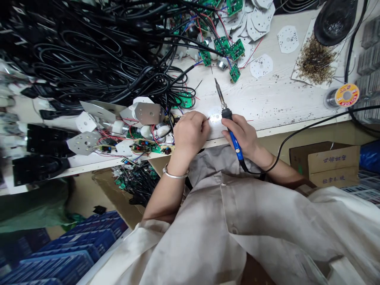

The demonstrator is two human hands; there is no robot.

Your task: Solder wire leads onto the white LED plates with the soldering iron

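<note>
Your left hand point(190, 132) pinches a thin red wire point(208, 118) at a small white circuit board point(215, 117) on the white workbench point(267, 103), while your right hand point(242, 134) grips a blue-handled soldering iron point(234, 140) penlike, its tip lifted clear of the board.

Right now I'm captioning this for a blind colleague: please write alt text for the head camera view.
A person's right hand holds a blue-handled soldering iron while the left hand pinches a thin wire beside a small white board on a white workbench. Tangled black cables and green circuit boards lie beyond, with a solder reel to the right.
</note>
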